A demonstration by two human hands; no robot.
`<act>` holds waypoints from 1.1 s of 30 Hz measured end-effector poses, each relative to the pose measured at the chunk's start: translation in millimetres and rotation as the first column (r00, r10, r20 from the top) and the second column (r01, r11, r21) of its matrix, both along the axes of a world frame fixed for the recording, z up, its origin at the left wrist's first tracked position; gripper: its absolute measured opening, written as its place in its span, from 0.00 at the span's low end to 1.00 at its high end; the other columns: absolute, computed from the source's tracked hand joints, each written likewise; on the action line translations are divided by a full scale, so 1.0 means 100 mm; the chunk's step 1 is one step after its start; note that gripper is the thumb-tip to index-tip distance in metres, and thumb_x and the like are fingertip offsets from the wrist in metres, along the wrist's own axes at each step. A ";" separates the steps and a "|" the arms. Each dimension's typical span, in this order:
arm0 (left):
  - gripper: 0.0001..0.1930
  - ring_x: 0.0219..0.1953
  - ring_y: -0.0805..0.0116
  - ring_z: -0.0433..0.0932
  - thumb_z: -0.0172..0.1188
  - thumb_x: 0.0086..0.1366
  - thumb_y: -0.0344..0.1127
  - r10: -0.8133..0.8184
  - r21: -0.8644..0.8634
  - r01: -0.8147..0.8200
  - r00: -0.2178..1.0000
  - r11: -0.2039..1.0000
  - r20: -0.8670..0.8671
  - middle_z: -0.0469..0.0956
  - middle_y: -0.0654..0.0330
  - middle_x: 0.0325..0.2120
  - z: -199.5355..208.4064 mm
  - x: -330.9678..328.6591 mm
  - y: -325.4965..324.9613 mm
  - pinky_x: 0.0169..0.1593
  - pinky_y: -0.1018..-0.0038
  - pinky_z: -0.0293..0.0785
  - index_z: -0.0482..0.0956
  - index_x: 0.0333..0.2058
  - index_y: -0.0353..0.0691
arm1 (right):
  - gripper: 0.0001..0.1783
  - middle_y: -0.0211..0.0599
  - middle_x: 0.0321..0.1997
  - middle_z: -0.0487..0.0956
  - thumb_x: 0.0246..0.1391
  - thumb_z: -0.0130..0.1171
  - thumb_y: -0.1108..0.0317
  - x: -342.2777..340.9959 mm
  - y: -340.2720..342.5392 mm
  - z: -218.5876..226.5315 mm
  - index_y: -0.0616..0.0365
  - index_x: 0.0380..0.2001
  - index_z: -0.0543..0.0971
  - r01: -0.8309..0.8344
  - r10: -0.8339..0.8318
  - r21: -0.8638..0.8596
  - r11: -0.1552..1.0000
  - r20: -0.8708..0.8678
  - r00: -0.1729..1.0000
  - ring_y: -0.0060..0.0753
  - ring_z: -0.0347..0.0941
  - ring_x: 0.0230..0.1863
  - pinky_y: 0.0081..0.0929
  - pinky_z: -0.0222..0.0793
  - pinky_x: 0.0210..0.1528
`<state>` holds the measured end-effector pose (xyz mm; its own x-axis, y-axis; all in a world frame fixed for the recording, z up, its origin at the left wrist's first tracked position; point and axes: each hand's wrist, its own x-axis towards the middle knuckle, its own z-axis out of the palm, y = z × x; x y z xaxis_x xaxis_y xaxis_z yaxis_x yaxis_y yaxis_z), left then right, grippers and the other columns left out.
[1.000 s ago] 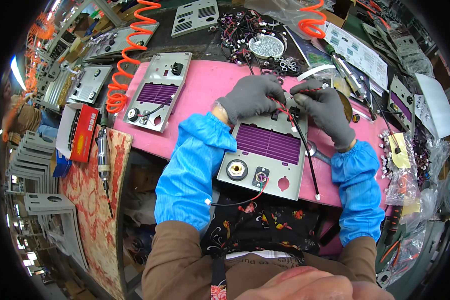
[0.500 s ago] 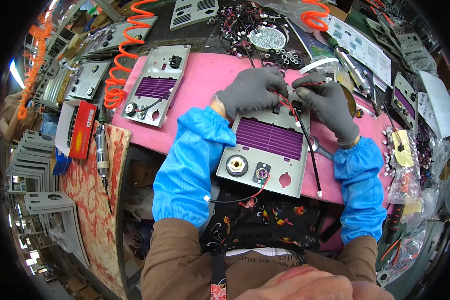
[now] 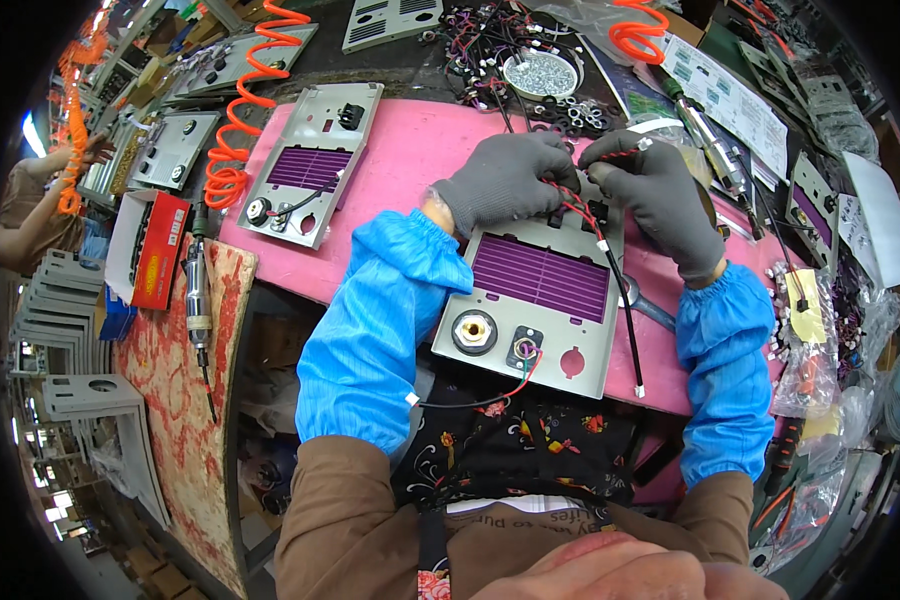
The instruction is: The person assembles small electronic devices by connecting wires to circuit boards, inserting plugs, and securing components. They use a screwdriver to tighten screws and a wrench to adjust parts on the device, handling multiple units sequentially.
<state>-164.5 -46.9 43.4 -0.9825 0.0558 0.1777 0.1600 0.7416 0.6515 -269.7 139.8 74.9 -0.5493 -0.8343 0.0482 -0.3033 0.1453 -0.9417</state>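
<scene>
A grey metal panel with a purple grille lies in front of me, a brass-nut fitting and a small socket with a short wire lead at its near end. Over its far end my left hand, in a grey glove, is closed on a red-and-black twisted wire cable. The black-sleeved part of that cable hangs across the panel's right side. My right hand, gloved too, pinches the cable's other end, where a white connector shows above the fingers. The fingertips partly hide a black switch.
A similar panel lies to the left on the pink mat. Behind are a wire pile and a bowl of small metal parts. A wrench lies beside the panel; electric screwdrivers rest at both sides. Another person's arm shows far left.
My right hand has moved slightly up and right, with its fingers and the connector a little higher. The left hand stays about where it was. The other person's arms now reach further into view.
</scene>
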 end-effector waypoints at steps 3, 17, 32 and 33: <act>0.14 0.38 0.63 0.80 0.63 0.53 0.33 0.013 -0.014 -0.013 0.999 1.000 -0.036 0.77 0.59 0.38 -0.03 -0.02 -0.01 0.42 0.70 0.76 0.82 0.39 0.37 | 0.12 0.35 0.32 0.82 0.56 0.56 0.71 -0.03 -0.04 -0.03 0.66 0.41 0.81 -0.009 0.008 0.013 1.000 0.069 0.998 0.20 0.77 0.33 0.21 0.75 0.38; 0.15 0.48 0.64 0.76 0.59 0.66 0.39 -0.207 0.302 0.186 0.978 0.935 0.040 0.77 0.56 0.43 0.02 -0.01 -0.16 0.52 0.69 0.72 0.81 0.45 0.34 | 0.12 0.36 0.33 0.81 0.56 0.54 0.74 -0.05 -0.05 -0.10 0.68 0.41 0.79 0.041 -0.026 -0.076 0.996 0.191 0.981 0.19 0.77 0.33 0.18 0.75 0.36; 0.11 0.43 0.65 0.78 0.66 0.55 0.32 -0.042 0.052 0.039 0.998 0.998 0.048 0.79 0.61 0.38 0.00 -0.03 -0.04 0.47 0.72 0.75 0.84 0.39 0.39 | 0.11 0.34 0.32 0.82 0.56 0.57 0.73 -0.09 0.00 -0.18 0.65 0.41 0.80 0.022 -0.020 -0.041 0.999 0.045 0.999 0.19 0.77 0.33 0.19 0.74 0.37; 0.11 0.42 0.65 0.79 0.66 0.54 0.32 -0.039 0.053 0.036 0.998 0.998 0.045 0.79 0.61 0.38 0.00 -0.03 -0.03 0.47 0.72 0.75 0.84 0.38 0.38 | 0.11 0.34 0.32 0.82 0.56 0.57 0.73 -0.08 0.00 -0.17 0.65 0.41 0.80 0.018 -0.016 -0.043 0.999 0.044 0.999 0.19 0.77 0.33 0.20 0.74 0.37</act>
<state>-167.9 -49.7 42.9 -0.9871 0.0846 0.1360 0.1560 0.7005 0.6964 -277.5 140.1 57.8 -0.5660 -0.8222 0.0596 -0.2599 0.1093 -0.9594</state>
